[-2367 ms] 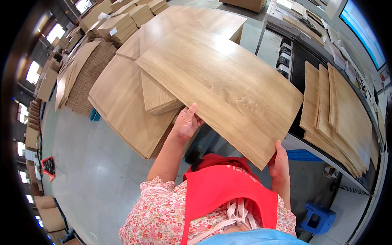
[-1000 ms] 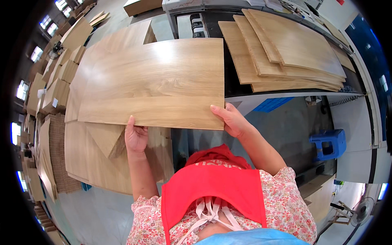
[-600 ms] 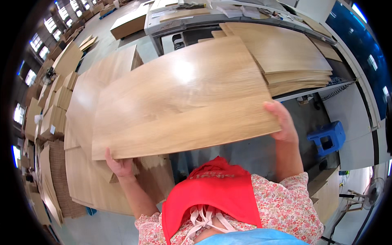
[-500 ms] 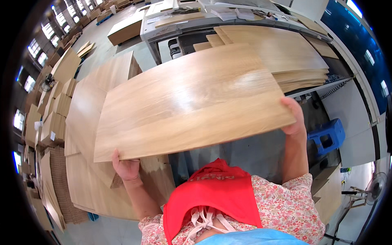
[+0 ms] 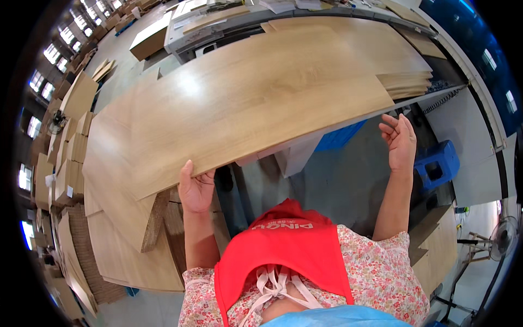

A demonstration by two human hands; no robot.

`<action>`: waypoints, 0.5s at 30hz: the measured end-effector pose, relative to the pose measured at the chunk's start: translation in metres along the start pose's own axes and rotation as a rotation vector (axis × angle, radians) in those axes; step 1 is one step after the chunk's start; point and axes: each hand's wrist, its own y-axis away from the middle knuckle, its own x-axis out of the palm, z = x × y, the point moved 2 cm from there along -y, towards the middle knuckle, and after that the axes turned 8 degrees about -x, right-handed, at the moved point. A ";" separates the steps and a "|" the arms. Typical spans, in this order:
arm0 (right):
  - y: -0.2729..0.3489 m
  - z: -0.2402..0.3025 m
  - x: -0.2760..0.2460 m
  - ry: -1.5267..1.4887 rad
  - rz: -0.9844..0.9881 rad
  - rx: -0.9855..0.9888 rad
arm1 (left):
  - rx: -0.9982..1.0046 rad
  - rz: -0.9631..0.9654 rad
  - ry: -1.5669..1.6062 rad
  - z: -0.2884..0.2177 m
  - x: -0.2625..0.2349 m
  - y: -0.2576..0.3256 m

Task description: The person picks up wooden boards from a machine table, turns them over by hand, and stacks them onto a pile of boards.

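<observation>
I see one light-brown, rectangular wood-grain panel [image 5: 239, 103], thin and flat, its smooth upper face uncracked where it shows and catching a bright glare toward the left. It slants across my view, the near long edge running from lower left to upper right. Its left part overlaps one pile of light-brown wooden boards [image 5: 117, 242], its right end another; I can't tell whether it touches either.

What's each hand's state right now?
Left hand: closed on the near edge of the board, thumb on top.
Right hand: open, holding nothing, just off the board's right corner.
</observation>
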 end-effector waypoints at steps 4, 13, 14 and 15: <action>0.010 -0.002 0.001 0.516 -0.097 -0.472 | 0.036 -0.010 -0.154 0.003 0.021 -0.007; 0.076 -0.007 0.139 0.954 0.599 -1.187 | -0.042 -0.004 -0.299 0.024 0.055 -0.008; 0.075 -0.013 0.154 0.946 0.591 -1.191 | -0.043 -0.052 -0.324 0.023 0.056 -0.006; 0.072 -0.022 0.169 1.006 0.580 -1.260 | -0.041 -0.046 -0.329 0.025 0.057 -0.006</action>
